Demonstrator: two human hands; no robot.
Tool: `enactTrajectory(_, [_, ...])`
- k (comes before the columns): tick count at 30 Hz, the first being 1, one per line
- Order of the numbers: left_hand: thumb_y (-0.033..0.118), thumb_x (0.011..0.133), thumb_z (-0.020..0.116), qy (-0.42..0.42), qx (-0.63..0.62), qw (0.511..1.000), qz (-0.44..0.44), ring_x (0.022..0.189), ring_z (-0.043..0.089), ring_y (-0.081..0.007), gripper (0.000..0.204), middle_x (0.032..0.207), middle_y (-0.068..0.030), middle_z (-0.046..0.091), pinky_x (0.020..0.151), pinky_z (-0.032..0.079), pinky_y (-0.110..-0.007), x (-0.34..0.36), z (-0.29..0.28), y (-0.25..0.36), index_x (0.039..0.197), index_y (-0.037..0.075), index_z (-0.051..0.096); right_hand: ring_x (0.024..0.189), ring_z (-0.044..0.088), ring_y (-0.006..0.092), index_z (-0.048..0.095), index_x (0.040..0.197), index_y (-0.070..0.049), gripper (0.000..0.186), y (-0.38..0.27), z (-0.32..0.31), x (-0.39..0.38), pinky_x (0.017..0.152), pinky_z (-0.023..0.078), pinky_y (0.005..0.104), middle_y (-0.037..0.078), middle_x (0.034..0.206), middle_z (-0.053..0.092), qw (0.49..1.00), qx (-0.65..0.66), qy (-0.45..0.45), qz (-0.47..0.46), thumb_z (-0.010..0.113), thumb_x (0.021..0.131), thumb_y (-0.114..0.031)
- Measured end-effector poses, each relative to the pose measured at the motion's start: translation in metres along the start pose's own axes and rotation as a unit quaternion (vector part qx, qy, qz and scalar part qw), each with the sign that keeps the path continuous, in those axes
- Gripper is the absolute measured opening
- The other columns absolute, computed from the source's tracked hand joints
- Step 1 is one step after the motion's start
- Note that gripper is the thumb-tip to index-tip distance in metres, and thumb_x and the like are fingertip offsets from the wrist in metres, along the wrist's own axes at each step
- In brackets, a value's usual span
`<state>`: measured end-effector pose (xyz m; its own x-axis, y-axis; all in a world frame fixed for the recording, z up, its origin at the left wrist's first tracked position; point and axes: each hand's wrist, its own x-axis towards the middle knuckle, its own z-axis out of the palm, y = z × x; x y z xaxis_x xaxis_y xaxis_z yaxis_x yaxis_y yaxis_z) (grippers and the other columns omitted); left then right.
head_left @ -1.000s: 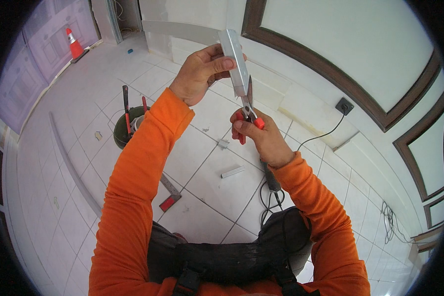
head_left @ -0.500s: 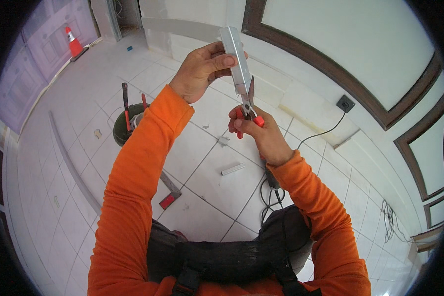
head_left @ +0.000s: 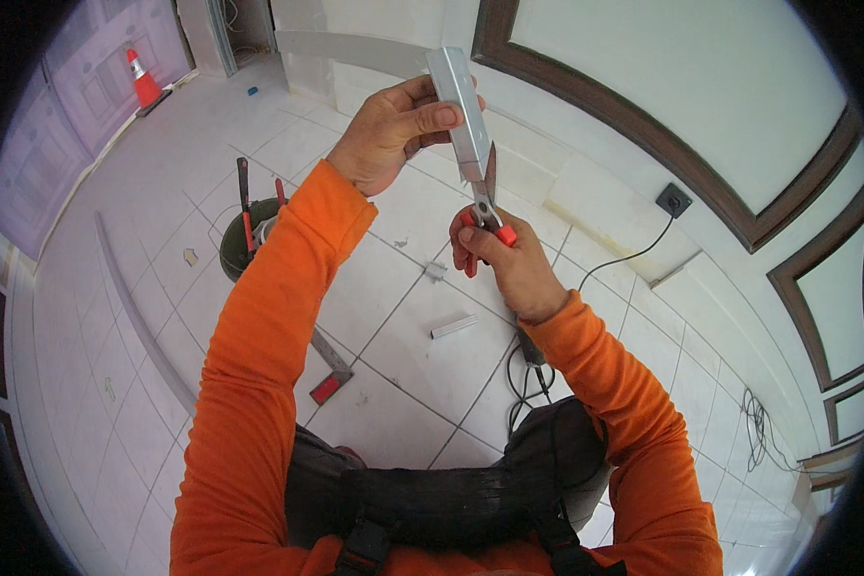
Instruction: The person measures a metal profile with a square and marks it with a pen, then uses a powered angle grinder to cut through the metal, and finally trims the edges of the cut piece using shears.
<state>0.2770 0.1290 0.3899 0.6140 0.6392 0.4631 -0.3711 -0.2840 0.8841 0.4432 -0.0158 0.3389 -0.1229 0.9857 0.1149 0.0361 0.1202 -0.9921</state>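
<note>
My left hand (head_left: 394,130) grips a short length of grey metal channel (head_left: 465,120), holding it up and slightly tilted, thumb along its face. My right hand (head_left: 511,254) is closed round the red handles of a pair of tin snips (head_left: 485,204). The blades meet the lower end of the channel, one blade overlapping its edge; how far they reach into the metal is hard to see. On the floor below lie a short metal offcut (head_left: 453,326) and a smaller metal scrap (head_left: 435,271).
A dark green bucket (head_left: 232,254) with red-handled tools stands left of my forearm. Near my knees lies a try square (head_left: 326,386). A long metal strip (head_left: 139,322) runs along the left floor. A corded power tool (head_left: 530,348) rests beside my right forearm; a traffic cone (head_left: 144,84) stands far left.
The snips' handles have come closer together as my right hand squeezes, and the blades have closed somewhat. The channel has shifted up very slightly in my left hand.
</note>
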Motion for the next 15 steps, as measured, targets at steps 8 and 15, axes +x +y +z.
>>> enactTrajectory(8, [0.042,0.08,0.081,-0.003,0.019,1.0,0.018,0.113,0.064,-0.0212,0.072,0.121,-0.01,0.069,0.103,0.049,-0.036,0.0,0.001,0.009,0.134,0.003,0.056,0.062,0.051,0.0117,0.057,0.09,-0.003,0.017,-0.002,0.003,-0.001,0.059,0.043,0.028,0.002,0.068,0.055,1.0,-0.01,0.004,-0.014,0.054,0.095,-0.018])
enactTrajectory(15, [0.046,0.073,0.085,-0.007,0.039,0.999,0.025,0.111,0.066,-0.0216,0.08,0.119,-0.0108,0.07,0.101,0.051,-0.036,-0.001,0.002,0.016,0.134,0.003,0.056,0.06,0.05,0.0113,0.057,0.089,-0.003,0.021,0.002,0.008,-0.003,0.056,0.042,0.0277,0.002,0.067,0.054,1.0,0.004,0.007,-0.019,0.054,0.097,-0.023])
